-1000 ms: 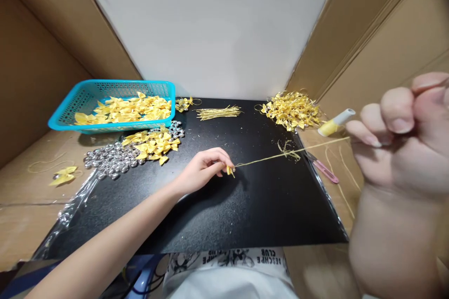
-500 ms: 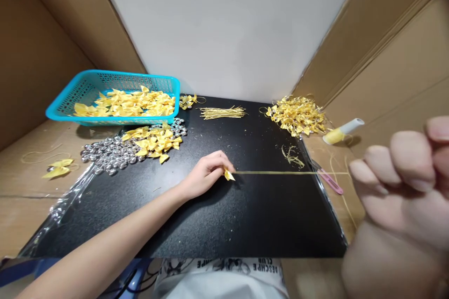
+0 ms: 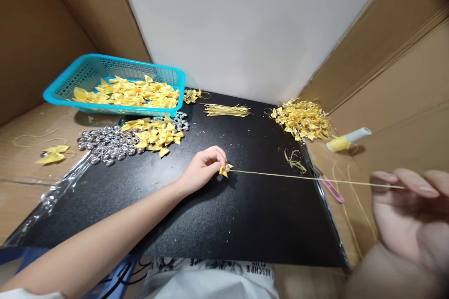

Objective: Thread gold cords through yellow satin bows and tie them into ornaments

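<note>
My left hand (image 3: 201, 168) rests on the black mat (image 3: 210, 215) and pinches a small yellow ribbon bow (image 3: 223, 170) with a silver bead beside it. A taut gold thread (image 3: 298, 177) runs from the bow to the right, where my right hand (image 3: 410, 219) holds its end between thumb and fingers, close to the camera. Loose yellow bows (image 3: 154, 134) lie over a heap of silver beads (image 3: 105, 144) left of my left hand.
A turquoise basket (image 3: 84, 81) of yellow bows stands back left. Cut gold threads (image 3: 226, 110) and a pile of finished bows (image 3: 303, 119) lie at the mat's far edge. A pink clipper (image 3: 329, 188), a thread spool (image 3: 345, 140) and cardboard walls are on the right.
My right hand has dropped lower and pulled the thread further right. The left hand stays put on the bow, and the view has tilted.
</note>
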A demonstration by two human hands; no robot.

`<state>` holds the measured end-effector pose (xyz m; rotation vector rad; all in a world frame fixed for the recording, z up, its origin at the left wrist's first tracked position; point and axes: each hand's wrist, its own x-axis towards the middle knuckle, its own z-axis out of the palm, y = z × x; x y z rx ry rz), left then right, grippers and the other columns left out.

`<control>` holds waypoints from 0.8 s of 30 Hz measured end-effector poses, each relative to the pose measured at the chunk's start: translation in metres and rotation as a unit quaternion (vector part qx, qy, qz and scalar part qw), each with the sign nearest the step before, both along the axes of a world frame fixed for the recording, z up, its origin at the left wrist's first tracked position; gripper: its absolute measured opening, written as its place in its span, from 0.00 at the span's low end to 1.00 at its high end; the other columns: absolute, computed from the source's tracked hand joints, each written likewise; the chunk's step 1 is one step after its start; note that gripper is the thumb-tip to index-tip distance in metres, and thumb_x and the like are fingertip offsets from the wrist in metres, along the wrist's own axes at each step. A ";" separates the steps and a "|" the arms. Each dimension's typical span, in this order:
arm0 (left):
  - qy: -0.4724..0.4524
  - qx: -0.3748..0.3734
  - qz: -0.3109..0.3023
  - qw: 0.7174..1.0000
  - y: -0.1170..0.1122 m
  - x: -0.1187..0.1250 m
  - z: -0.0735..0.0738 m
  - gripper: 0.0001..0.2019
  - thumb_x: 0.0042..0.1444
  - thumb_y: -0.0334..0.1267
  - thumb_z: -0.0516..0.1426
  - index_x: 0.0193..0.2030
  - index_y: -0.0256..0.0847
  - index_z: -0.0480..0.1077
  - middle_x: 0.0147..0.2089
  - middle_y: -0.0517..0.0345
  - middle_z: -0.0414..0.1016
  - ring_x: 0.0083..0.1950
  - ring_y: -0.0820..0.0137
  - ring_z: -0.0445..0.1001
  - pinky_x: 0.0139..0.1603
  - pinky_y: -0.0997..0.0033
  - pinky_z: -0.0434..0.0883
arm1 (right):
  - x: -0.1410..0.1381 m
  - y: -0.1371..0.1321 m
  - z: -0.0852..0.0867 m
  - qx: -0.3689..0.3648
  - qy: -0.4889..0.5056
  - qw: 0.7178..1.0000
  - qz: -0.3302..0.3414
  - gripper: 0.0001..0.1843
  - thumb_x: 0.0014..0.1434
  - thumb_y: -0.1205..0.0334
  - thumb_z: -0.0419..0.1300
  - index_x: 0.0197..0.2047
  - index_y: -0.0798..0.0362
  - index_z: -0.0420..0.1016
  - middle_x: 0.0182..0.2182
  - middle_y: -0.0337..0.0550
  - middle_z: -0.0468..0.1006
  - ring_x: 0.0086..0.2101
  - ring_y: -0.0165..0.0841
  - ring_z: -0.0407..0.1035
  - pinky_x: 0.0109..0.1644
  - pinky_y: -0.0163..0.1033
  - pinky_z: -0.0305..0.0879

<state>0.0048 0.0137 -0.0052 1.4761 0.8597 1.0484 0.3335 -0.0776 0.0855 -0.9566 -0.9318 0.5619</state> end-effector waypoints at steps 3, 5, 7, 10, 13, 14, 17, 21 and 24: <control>-0.049 -0.067 -0.026 0.996 -0.001 0.002 0.001 0.08 0.49 0.31 0.59 0.21 0.35 0.70 0.38 0.57 0.69 0.32 0.78 0.71 0.36 0.75 0.71 | 0.001 0.000 0.001 0.038 0.173 0.984 0.010 0.11 0.44 0.65 0.73 0.22 0.43 0.76 0.31 0.29 0.73 0.23 0.22 0.59 0.35 0.44 0.62; -0.074 -0.127 -0.047 0.988 -0.004 0.003 0.000 0.08 0.48 0.32 0.61 0.22 0.34 0.69 0.41 0.56 0.70 0.29 0.79 0.71 0.32 0.75 0.71 | -0.004 0.000 0.005 0.047 0.217 0.975 0.024 0.15 0.42 0.71 0.74 0.21 0.48 0.72 0.27 0.26 0.73 0.23 0.20 0.61 0.35 0.43 0.62; -0.080 -0.180 -0.069 0.978 -0.006 0.005 -0.001 0.07 0.47 0.32 0.61 0.23 0.34 0.69 0.40 0.56 0.72 0.27 0.79 0.71 0.28 0.76 0.70 | -0.012 -0.002 0.010 0.048 0.243 0.968 0.040 0.19 0.38 0.75 0.75 0.21 0.50 0.68 0.22 0.24 0.71 0.22 0.19 0.63 0.35 0.43 0.62; -0.039 -0.208 -0.104 0.972 -0.008 0.005 -0.003 0.05 0.47 0.32 0.61 0.24 0.35 0.68 0.31 0.58 0.73 0.24 0.79 0.69 0.25 0.78 0.68 | -0.022 -0.005 0.014 0.042 0.261 0.963 0.052 0.23 0.34 0.76 0.77 0.20 0.51 0.65 0.18 0.23 0.68 0.20 0.19 0.60 0.34 0.43 0.61; 0.026 -0.175 -0.124 0.976 -0.007 0.004 -0.004 0.05 0.51 0.32 0.58 0.25 0.34 0.70 0.26 0.59 0.74 0.23 0.80 0.67 0.24 0.80 0.66 | -0.026 -0.008 0.015 0.044 0.252 0.966 0.045 0.24 0.33 0.73 0.78 0.20 0.51 0.65 0.16 0.24 0.65 0.17 0.20 0.54 0.31 0.43 0.58; 0.038 -0.165 -0.125 0.978 -0.007 0.004 -0.003 0.06 0.51 0.32 0.57 0.25 0.34 0.70 0.26 0.59 0.74 0.22 0.80 0.67 0.24 0.81 0.65 | -0.026 -0.008 0.014 0.042 0.245 0.968 0.042 0.23 0.33 0.72 0.78 0.20 0.50 0.66 0.15 0.25 0.63 0.17 0.20 0.52 0.30 0.43 0.57; 0.046 -0.164 -0.127 0.977 -0.007 0.003 -0.001 0.06 0.51 0.31 0.55 0.25 0.35 0.70 0.25 0.59 0.75 0.22 0.78 0.69 0.24 0.79 0.67 | -0.025 -0.008 0.013 0.033 0.216 0.975 0.035 0.19 0.37 0.68 0.77 0.20 0.47 0.69 0.15 0.28 0.57 0.16 0.21 0.43 0.25 0.41 0.51; 0.070 -0.150 -0.162 0.973 -0.008 0.004 -0.001 0.04 0.51 0.32 0.58 0.30 0.33 0.73 0.30 0.54 0.78 0.29 0.75 0.74 0.34 0.75 0.71 | -0.026 -0.010 0.014 0.022 0.173 0.984 0.041 0.11 0.46 0.63 0.73 0.23 0.44 0.73 0.15 0.29 0.47 0.15 0.22 0.32 0.21 0.37 0.35; 0.067 -0.143 -0.159 0.975 -0.009 0.006 -0.005 0.07 0.48 0.35 0.63 0.32 0.33 0.73 0.33 0.53 0.79 0.33 0.73 0.76 0.37 0.74 0.71 | -0.023 -0.013 0.011 -0.027 0.082 0.996 0.024 0.05 0.53 0.49 0.66 0.28 0.35 0.76 0.16 0.31 0.42 0.15 0.24 0.27 0.22 0.37 0.28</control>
